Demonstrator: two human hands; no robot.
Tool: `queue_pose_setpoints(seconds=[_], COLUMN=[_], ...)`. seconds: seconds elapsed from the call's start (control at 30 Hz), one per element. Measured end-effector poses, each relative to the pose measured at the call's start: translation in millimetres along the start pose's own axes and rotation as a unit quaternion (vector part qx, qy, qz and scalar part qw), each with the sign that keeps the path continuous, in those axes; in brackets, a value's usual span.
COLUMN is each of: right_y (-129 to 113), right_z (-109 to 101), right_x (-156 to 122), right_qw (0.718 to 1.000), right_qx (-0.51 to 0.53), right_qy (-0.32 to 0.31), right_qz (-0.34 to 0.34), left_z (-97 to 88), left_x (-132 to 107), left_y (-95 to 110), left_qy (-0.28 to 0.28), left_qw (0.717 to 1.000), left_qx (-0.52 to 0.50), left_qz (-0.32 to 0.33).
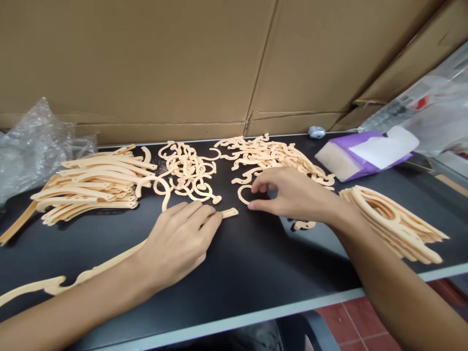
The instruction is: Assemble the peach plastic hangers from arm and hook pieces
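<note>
Forearms (91, 296) leave frame; the left hand (183, 241) half-hides a strip (109, 263), grip unclear; the right hand (288, 192), fingertips (252, 205) parted, meets a hoop (239, 196).

Left hand (186, 236) covers part of a long strip (113, 261); thumb and palm out of sight. Cannot tell whether the flat end (230, 213) past the fingertips belongs to the same strip, whose far end runs off the left edge. Right hand (292, 192) hides part of a curved piece (241, 194); grip on it unclear, and its farther fingers partly masked. Same hand screens the near side of the hooked-piece pile (270, 153); overlap prevents a count. Both forearms cropped by frame. Plastic wrap (32, 141) cut at left, clear bag (438, 97) at right, its red marking illegible. Small greyish item (316, 132): too small to identify.
</note>
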State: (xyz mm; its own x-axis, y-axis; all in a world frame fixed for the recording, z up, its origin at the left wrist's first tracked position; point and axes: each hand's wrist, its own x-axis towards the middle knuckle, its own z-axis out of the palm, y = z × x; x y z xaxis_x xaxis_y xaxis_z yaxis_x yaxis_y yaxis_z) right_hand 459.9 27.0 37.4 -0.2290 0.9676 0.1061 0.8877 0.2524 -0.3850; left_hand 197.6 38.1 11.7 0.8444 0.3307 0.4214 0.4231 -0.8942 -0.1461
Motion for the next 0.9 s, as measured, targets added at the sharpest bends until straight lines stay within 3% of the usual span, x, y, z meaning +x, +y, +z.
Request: queue_pose_setpoints(seconds=[0.13,0.37,0.47,0.53,0.6,0.73,0.9], right_y=[4.4,2.2,6.5,12.6,19.0,25.5,25.2], right_z=[7.1,7.5,9.2,15.3,24.6,41.4,42.5], right_x=[-1.1,0.4,4.1,7.8,11.4,16.8,20.0], right_qw=[0.998,0.997,0.999,0.995,0.987,0.988,0.987], right_qx=[0.002,0.052,0.051,0.003,-0.057,-0.078,-0.058], right_qy=[-0.067,-0.058,0.016,0.103,0.150,0.128,0.143], right_qz=[-0.003,-0.017,-0.008,-0.011,-0.027,-0.042,-0.033], left_z=[-6.4,-9.0,-6.8,-5.2,-3.5,1.3,7.8], left_x=[3.1,5.8,4.4,3.5,2.9,2.0,-0.1], left_y=[0.2,3.7,5.6,6.7,7.7,9.4,10.5], left_qy=[-0.022,-0.022,-0.024,-0.021,-0.012,0.020,0.045], left_qw=[1.000,1.000,0.999,0.999,0.999,0.999,0.999], left_qx=[0.012,0.018,0.023,0.030,0.032,0.021,0.015], left_qz=[-0.005,-0.008,0.002,0.007,0.010,0.014,0.009])
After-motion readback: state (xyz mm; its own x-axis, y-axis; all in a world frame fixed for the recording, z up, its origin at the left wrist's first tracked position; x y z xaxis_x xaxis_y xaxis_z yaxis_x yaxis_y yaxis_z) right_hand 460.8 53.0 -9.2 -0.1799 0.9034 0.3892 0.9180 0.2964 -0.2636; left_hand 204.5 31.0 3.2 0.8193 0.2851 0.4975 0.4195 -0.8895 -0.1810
